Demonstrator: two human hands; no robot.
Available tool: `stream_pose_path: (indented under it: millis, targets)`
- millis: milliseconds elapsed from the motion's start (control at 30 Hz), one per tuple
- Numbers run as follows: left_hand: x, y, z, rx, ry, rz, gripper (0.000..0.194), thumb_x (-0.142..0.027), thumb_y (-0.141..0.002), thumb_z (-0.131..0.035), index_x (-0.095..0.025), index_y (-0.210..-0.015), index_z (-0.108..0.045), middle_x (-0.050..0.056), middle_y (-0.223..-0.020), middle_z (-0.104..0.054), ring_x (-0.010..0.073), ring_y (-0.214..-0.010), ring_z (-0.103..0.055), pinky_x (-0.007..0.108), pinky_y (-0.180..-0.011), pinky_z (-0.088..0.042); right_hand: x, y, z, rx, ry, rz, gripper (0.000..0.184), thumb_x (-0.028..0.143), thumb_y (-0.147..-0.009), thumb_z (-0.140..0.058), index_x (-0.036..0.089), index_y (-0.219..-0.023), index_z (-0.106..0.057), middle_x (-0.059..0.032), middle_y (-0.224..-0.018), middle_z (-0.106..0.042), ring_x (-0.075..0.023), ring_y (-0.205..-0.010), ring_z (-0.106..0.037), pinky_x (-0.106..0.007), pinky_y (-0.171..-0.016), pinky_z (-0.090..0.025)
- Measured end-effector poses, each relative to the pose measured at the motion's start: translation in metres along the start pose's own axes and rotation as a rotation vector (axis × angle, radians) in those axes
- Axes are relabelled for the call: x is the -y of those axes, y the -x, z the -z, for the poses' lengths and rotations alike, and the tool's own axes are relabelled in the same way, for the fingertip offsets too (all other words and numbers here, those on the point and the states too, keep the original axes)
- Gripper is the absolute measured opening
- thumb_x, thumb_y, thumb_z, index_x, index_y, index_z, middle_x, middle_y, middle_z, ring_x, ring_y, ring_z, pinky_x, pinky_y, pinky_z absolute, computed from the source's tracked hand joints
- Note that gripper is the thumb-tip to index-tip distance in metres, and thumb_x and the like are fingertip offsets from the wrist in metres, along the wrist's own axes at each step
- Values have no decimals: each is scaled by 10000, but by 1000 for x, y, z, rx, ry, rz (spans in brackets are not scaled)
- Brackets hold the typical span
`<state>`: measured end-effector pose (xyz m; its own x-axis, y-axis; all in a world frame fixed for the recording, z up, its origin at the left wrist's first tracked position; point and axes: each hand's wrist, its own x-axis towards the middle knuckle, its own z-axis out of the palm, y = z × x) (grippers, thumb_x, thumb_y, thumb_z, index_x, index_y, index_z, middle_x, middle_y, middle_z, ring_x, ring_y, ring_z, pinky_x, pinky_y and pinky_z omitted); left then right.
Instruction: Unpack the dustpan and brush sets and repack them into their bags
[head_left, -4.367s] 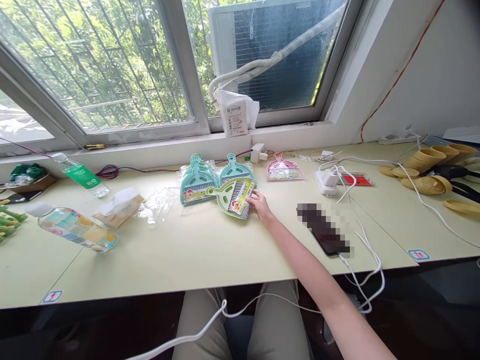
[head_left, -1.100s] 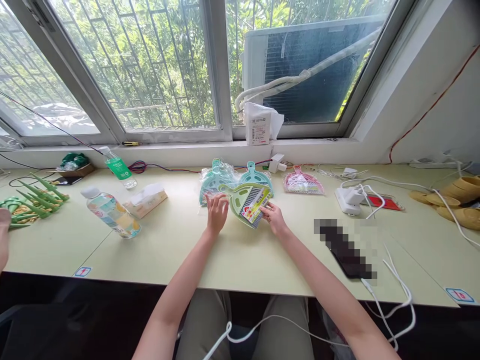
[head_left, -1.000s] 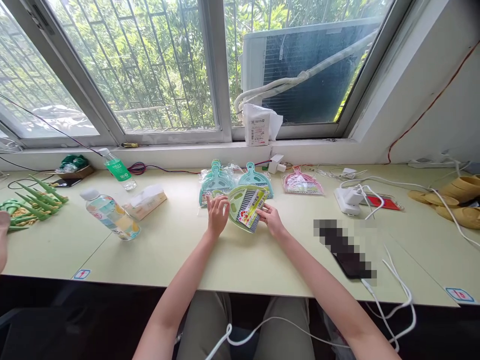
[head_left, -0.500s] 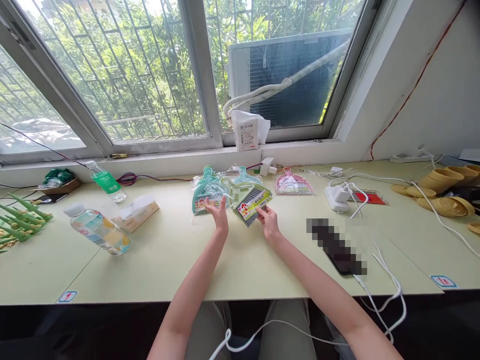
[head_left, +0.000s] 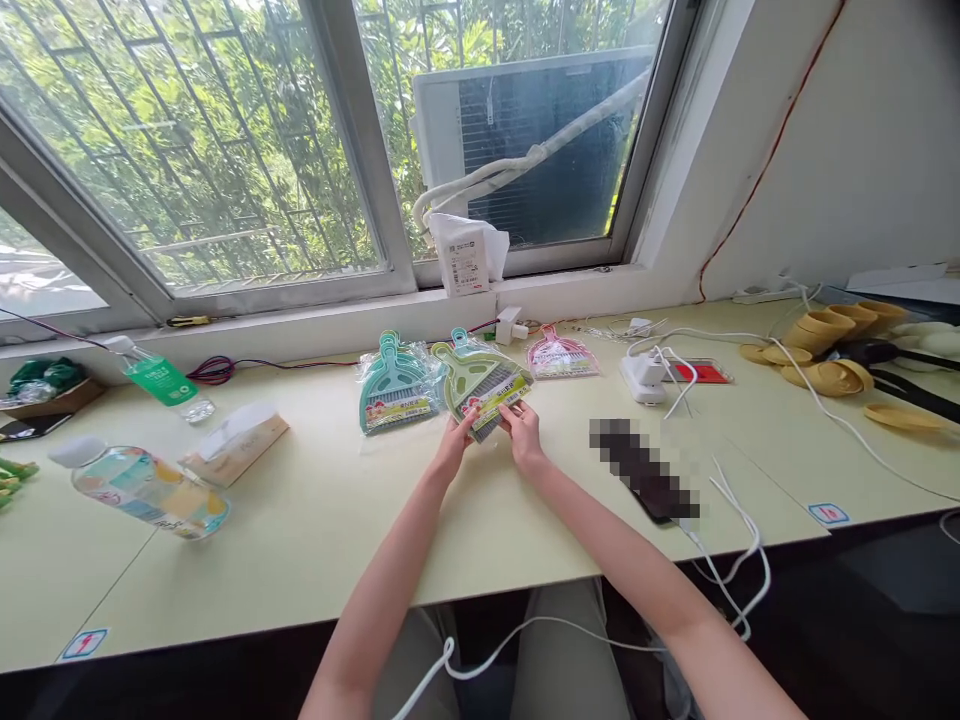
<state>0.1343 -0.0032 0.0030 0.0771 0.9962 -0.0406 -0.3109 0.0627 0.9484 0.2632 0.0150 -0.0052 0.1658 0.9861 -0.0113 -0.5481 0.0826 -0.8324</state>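
- Left hand (head_left: pixel 453 448): closed on the near-left edge of the green dustpan set (head_left: pixel 474 377), thumb over the label, fingers mostly hidden underneath.
- Right hand (head_left: pixel 524 434): pinching the near-right edge of the same set, thumb on top.
- Green dustpan set: between the two hands, tilted, handle end pointing away and left, bristles toward the person. Can't tell if it touches the surface (head_left: pixel 480 540) below.
- Handling, my guess: light, thin plastic; pan stiff with slight flex, bristles bendy, printed label creases easily. Not very fragile. Any film on it would be slippery; can't make out whether it's wrapped.
- Best hold, I'd judge: both sides of the pan rim, or the handle loop; bristles alone give a poor grip.
- Just behind, left: teal dustpan set (head_left: pixel 391 383), lying flat in clear film. Directly behind, partly covered: second teal set (head_left: pixel 460 338).
- Farther back, right: pink dustpan set (head_left: pixel 562 356), flat, apart from the others.
- Right side: white charger block (head_left: pixel 643 380) with cables; nearer the person, dark phone (head_left: pixel 649 475), screen blurred out.
- Left side: tissue pack (head_left: pixel 238 445), fruit-label bottle (head_left: pixel 154 492), green-label bottle (head_left: pixel 166 380), both bottles leaning in my view.
- Back: packet (head_left: pixel 465 264) upright on the windowsill (head_left: pixel 315 316).
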Motion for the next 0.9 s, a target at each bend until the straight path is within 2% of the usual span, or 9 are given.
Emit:
stream_pose_path:
  millis: [167, 333, 433, 500, 733, 833, 900]
  targets:
    - [0, 5, 3, 103, -33, 6, 543, -406, -751, -691, -232, -1236, -521, 102, -1306, -564, 294, -1169, -543, 456, -863, -536, 5, -2, 2, 26, 14, -3, 327, 276, -618, -739, 174, -900, -609, -21, -830, -708, -173, -790, -673, -334, -790, -571]
    - [0, 3, 3, 1, -36, -2, 522, -355, -693, -721, -175, -1150, -544, 126, -1216, -608, 281, -1043, -605, 418, -768, -572, 7, -9, 5, 72, 24, -102, 262, 257, -645, -729, 204, -864, -594, -4, -832, -706, -156, -734, -673, -315, -734, -581]
    - [-1, 2, 4, 26, -75, 0, 532, -352, -690, -715, -176, -1160, -539, 125, -1202, -616, 278, -997, -623, 408, -724, -580, 9, -18, 13, -28, 55, -132, 173, 326, -720, -671, 204, -819, -599, -7, -792, -699, -157, -703, -668, -306, -689, -581]
    - [-1, 2, 5, 69, -93, 2, 541, -349, -693, -713, -182, -1175, -532, 128, -1214, -610, 281, -999, -623, 405, -711, -582, 11, -25, 20, -112, 48, -130, 170, 338, -725, -667, 205, -807, -598, -3, -761, -696, -155, -698, -665, -294, -682, -578]
    - [-2, 6, 6, 185, -138, 30, 565, -344, -721, -698, -213, -1232, -493, 126, -1269, -577, 280, -1035, -609, 402, -726, -583, 8, -33, 33, -191, 16, -185, 224, 330, -697, -720, 195, -839, -611, 5, -756, -699, -122, -615, -645, -255, -623, -570]
    - [-5, 5, 7, 146, -138, 17, 564, -341, -725, -691, -206, -1235, -492, 129, -1260, -583, 277, -1005, -627, 381, -696, -583, 8, -32, 31, -138, -3, -185, 244, 362, -716, -719, 193, -852, -607, -2, -778, -707, -126, -637, -656, -259, -642, -578]
    - [-7, 4, 10, 90, -116, -3, 553, -340, -725, -686, -191, -1223, -499, 137, -1231, -598, 276, -959, -649, 367, -667, -581, 10, -29, 27, -3, -29, -189, 259, 357, -721, -722, 198, -891, -610, -8, -825, -718, -136, -702, -678, -271, -698, -583]
